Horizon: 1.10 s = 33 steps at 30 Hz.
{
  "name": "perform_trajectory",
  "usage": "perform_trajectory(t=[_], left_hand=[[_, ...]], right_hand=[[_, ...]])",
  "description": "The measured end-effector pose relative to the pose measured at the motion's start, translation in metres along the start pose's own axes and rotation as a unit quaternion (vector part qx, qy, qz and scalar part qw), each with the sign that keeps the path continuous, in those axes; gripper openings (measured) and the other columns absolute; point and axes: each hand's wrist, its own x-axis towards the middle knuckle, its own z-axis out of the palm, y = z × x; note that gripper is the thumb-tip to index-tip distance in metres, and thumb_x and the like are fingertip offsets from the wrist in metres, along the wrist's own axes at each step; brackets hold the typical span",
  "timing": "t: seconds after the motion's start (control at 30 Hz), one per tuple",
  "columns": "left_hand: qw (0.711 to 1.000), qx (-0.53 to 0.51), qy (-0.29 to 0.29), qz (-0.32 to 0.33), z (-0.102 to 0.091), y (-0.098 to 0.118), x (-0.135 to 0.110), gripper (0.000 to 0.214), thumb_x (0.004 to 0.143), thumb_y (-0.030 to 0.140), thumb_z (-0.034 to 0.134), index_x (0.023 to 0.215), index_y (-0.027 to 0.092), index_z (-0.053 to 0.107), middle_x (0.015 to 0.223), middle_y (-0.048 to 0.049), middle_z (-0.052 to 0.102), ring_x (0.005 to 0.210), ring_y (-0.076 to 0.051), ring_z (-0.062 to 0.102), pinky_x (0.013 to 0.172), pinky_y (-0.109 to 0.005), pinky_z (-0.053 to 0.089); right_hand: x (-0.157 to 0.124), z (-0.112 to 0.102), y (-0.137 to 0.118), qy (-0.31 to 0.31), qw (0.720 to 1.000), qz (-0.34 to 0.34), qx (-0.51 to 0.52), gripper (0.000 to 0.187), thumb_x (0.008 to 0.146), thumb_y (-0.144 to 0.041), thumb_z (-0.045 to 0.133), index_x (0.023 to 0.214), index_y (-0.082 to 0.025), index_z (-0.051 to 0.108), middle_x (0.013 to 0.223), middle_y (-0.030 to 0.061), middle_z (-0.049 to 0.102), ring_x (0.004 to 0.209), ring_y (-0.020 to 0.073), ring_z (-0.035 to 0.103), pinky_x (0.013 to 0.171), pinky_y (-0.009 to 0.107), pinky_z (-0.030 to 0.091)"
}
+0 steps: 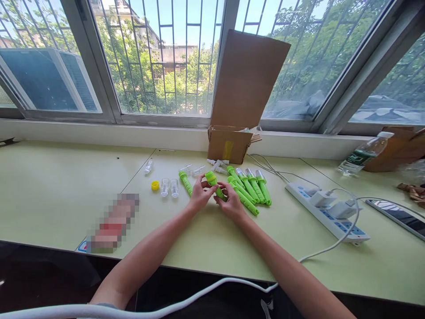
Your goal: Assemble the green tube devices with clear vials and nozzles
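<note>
Both my hands hold one green plastic stick-shaped piece [214, 183] over the pale green table [66, 190]. My left hand [198, 195] pinches its upper end; my right hand [229, 203] grips its lower end, fingers curled. A row of several matching green pieces [250, 188], some with clear caps, lies just to the right. Another single green piece [185, 182] lies left of my hands. Two clear caps [169, 187] stand upright further left, beside a small yellow cap [155, 185].
An open cardboard box [229, 142] stands against the windowsill. A white power strip [327, 212] with plugged chargers and cables lies at right. A plastic bottle [363, 155] lies at far right. A phone [398, 216] rests near the right edge. A white cable [199, 292] crosses the table's front edge.
</note>
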Motion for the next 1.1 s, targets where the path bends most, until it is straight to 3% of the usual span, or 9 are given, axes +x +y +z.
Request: perform_trajectory(t=[0.17, 0.4, 0.6, 0.73, 1.1], left_hand=[[1.000, 0.024, 0.004, 0.019, -0.003, -0.002, 0.002, 0.057, 0.068, 0.032, 0.074, 0.117, 0.019, 0.047, 0.087, -0.0060, 0.068, 0.076, -0.017, 0.066, 0.069, -0.030, 0.051], [0.999, 0.027, 0.034, 0.015, -0.001, 0.003, 0.002, 0.058, 0.069, 0.034, 0.073, 0.120, 0.021, 0.048, 0.085, -0.0040, 0.067, 0.073, -0.016, 0.063, 0.065, -0.027, 0.048], [0.993, 0.080, 0.066, 0.054, -0.004, 0.004, 0.001, 0.033, 0.077, 0.035, 0.064, 0.104, 0.020, 0.055, 0.083, -0.0035, 0.063, 0.069, -0.014, 0.058, 0.064, -0.026, 0.044], [0.988, 0.112, 0.090, 0.062, -0.005, 0.005, 0.001, 0.024, 0.076, 0.037, 0.064, 0.092, 0.020, 0.057, 0.076, -0.0012, 0.059, 0.064, -0.013, 0.053, 0.065, -0.027, 0.042], [0.982, 0.157, 0.089, 0.064, -0.005, 0.004, 0.000, 0.024, 0.074, 0.035, 0.066, 0.092, 0.020, 0.059, 0.074, -0.0012, 0.060, 0.062, -0.015, 0.051, 0.065, -0.027, 0.040]], right_hand=[[-0.001, 0.001, -0.005, -0.036, 0.999, 0.014, 0.031, 0.058, 0.074, -0.031, 0.065, 0.127, -0.024, 0.044, 0.095, 0.0060, 0.061, 0.081, 0.0212, 0.061, 0.070, 0.036, 0.053], [-0.001, 0.001, -0.012, -0.030, 0.998, 0.036, 0.050, 0.060, 0.071, -0.038, 0.069, 0.126, -0.025, 0.048, 0.085, 0.0041, 0.061, 0.073, 0.0201, 0.060, 0.062, 0.033, 0.052], [0.001, -0.002, -0.005, -0.016, 0.997, 0.040, 0.057, 0.049, 0.085, -0.047, 0.049, 0.128, -0.023, 0.044, 0.094, 0.0063, 0.060, 0.079, 0.0188, 0.061, 0.062, 0.031, 0.052], [0.005, -0.002, 0.000, 0.016, 0.999, 0.035, 0.015, 0.049, 0.086, -0.048, 0.046, 0.127, -0.021, 0.046, 0.096, 0.0077, 0.060, 0.080, 0.0190, 0.060, 0.062, 0.031, 0.051], [0.028, -0.008, 0.004, 0.046, 0.981, -0.046, -0.183, 0.038, 0.085, -0.031, 0.047, 0.120, -0.019, 0.053, 0.098, 0.0101, 0.061, 0.077, 0.0203, 0.060, 0.065, 0.034, 0.049]])
